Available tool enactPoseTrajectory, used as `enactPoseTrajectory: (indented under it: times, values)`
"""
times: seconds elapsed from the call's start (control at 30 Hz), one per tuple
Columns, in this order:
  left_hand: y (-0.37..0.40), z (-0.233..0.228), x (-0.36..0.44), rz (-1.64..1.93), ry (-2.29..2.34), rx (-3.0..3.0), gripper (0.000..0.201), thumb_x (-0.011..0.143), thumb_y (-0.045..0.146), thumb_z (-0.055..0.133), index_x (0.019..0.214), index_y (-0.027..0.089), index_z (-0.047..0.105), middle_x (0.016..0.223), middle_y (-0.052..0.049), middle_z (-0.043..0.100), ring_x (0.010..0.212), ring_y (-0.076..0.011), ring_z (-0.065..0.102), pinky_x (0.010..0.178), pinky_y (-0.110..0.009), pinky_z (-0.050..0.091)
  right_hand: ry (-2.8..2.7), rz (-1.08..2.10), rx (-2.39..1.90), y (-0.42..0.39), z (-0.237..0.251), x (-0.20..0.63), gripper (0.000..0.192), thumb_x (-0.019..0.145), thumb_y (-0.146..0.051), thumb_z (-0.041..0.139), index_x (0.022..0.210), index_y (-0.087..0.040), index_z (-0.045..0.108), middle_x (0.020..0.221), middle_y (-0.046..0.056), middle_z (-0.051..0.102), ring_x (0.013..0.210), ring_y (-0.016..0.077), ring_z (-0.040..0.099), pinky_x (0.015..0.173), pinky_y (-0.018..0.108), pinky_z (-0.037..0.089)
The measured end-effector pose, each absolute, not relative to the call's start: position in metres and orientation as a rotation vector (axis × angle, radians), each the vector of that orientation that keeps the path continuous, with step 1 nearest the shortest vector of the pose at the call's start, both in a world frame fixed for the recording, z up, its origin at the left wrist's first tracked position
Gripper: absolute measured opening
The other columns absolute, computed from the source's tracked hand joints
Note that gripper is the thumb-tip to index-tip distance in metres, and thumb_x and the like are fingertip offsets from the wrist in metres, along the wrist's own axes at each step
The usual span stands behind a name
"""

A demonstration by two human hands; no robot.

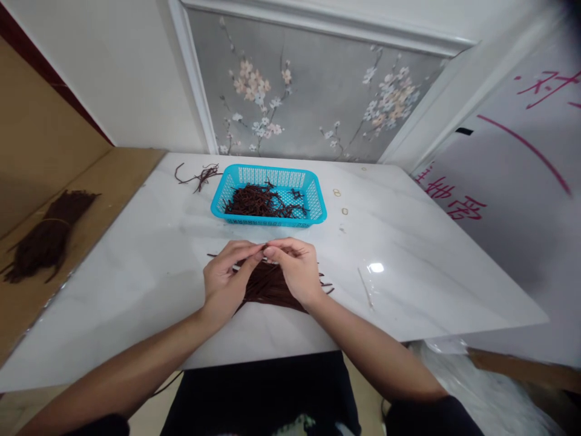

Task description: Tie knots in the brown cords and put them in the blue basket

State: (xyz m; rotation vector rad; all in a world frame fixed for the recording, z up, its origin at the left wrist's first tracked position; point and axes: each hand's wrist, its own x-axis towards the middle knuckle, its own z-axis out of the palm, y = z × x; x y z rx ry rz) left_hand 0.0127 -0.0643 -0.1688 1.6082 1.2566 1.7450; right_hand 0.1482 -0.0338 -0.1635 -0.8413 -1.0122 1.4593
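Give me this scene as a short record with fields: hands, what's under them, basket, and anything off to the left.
left hand: fingertips pinched against the right's, over the pile
right hand: fingertips meeting the left's
pile of dark brown strands: flat on the white table, under both hands
blue basket: behind the hands, holds more strands
tied bundle: on the cardboard at left

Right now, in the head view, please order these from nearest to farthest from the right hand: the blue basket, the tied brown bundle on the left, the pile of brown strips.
1. Pile of brown strips: under the right hand.
2. Blue basket: behind it, mid-table.
3. Tied brown bundle: far left, on the cardboard.
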Motion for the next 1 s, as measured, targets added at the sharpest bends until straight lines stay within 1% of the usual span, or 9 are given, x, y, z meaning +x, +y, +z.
enactPoseTrajectory:
  times: [0.13,0.23,0.3,0.33,0.47,0.57,0.67,0.87,1.0]
  values:
    - [-0.064,-0.168,0.01,1.728,1.245,1.714,0.015,0.085,0.022,0.071,0.097,0.028,0.078,0.089,-0.002,0.074,0.08,-0.0126,0.067,0.065,-0.022,0.053,-1.068,1.416,-0.831,-0.038,-0.159,0.149,0.011,0.067,-0.024,0.084,0.077,-0.025,0.08,0.077,0.0,0.076,0.071,0.0156,0.066,0.073,0.032,0.055]
    - [-0.062,-0.17,0.007,1.788,1.22,1.809,0.011,0.083,0.02,0.072,0.089,0.028,0.079,0.082,0.0,0.074,0.079,-0.0146,0.068,0.083,-0.033,0.056,-1.175,1.336,-0.805,-0.04,-0.158,0.15,0.011,0.068,-0.023,0.084,0.078,-0.027,0.081,0.082,0.001,0.076,0.076,0.0163,0.068,0.076,0.031,0.055]
    - [-0.06,-0.172,0.006,1.847,1.215,1.815,0.009,0.081,0.019,0.075,0.082,0.028,0.077,0.079,0.001,0.075,0.079,-0.0152,0.069,0.098,-0.04,0.051,-1.227,1.286,-0.806,-0.04,-0.159,0.15,0.01,0.07,-0.023,0.084,0.079,-0.028,0.081,0.083,0.001,0.076,0.077,0.0164,0.068,0.076,0.031,0.055]
    - [-0.06,-0.172,0.006,1.85,1.242,1.768,0.008,0.08,0.02,0.076,0.084,0.027,0.077,0.08,0.002,0.075,0.081,-0.0155,0.07,0.101,-0.041,0.05,-1.238,1.269,-0.805,-0.039,-0.16,0.15,0.01,0.071,-0.024,0.083,0.08,-0.028,0.081,0.084,0.002,0.076,0.078,0.0164,0.068,0.075,0.031,0.055]
    - [-0.056,-0.168,0.004,1.566,1.375,1.513,0.026,0.077,0.03,0.08,0.102,0.023,0.074,0.093,-0.003,0.076,0.089,-0.0179,0.07,0.091,-0.034,0.054,-1.208,1.28,-0.769,-0.035,-0.162,0.152,0.006,0.073,-0.026,0.082,0.079,-0.028,0.081,0.086,0.002,0.076,0.08,0.0165,0.068,0.073,0.03,0.055]
    - [-0.052,-0.163,0.001,1.41,1.281,1.51,0.016,0.079,0.033,0.078,0.091,0.023,0.077,0.099,-0.005,0.076,0.094,-0.0185,0.07,0.087,-0.03,0.055,-1.207,1.356,-0.753,-0.032,-0.162,0.154,0.005,0.074,-0.029,0.081,0.079,-0.027,0.081,0.087,0.002,0.076,0.079,0.0159,0.068,0.075,0.03,0.054]
    - [-0.051,-0.162,-0.004,1.467,1.207,1.525,0.008,0.077,0.029,0.08,0.082,0.023,0.078,0.094,-0.004,0.076,0.093,-0.0192,0.071,0.087,-0.032,0.057,-1.137,1.5,-0.714,-0.03,-0.164,0.154,0.008,0.072,-0.031,0.083,0.078,-0.027,0.08,0.084,0.0,0.077,0.076,0.0146,0.067,0.077,0.03,0.054]
    - [-0.052,-0.16,-0.006,1.602,1.206,1.876,0.002,0.08,0.021,0.077,0.082,0.023,0.076,0.087,-0.001,0.077,0.082,-0.0149,0.072,0.103,-0.042,0.052,-0.929,1.7,-0.646,-0.028,-0.168,0.152,0.014,0.067,-0.029,0.087,0.078,-0.025,0.079,0.075,-0.003,0.075,0.067,0.0089,0.064,0.07,0.022,0.052]
    - [-0.048,-0.156,-0.013,1.641,1.115,2.293,0.012,0.081,0.012,0.073,0.088,0.022,0.073,0.09,-0.001,0.076,0.081,-0.014,0.07,0.094,-0.039,0.056,-0.798,1.865,-0.584,-0.027,-0.167,0.153,0.016,0.066,-0.026,0.088,0.076,-0.023,0.077,0.072,-0.005,0.074,0.065,0.0061,0.064,0.069,0.018,0.053]
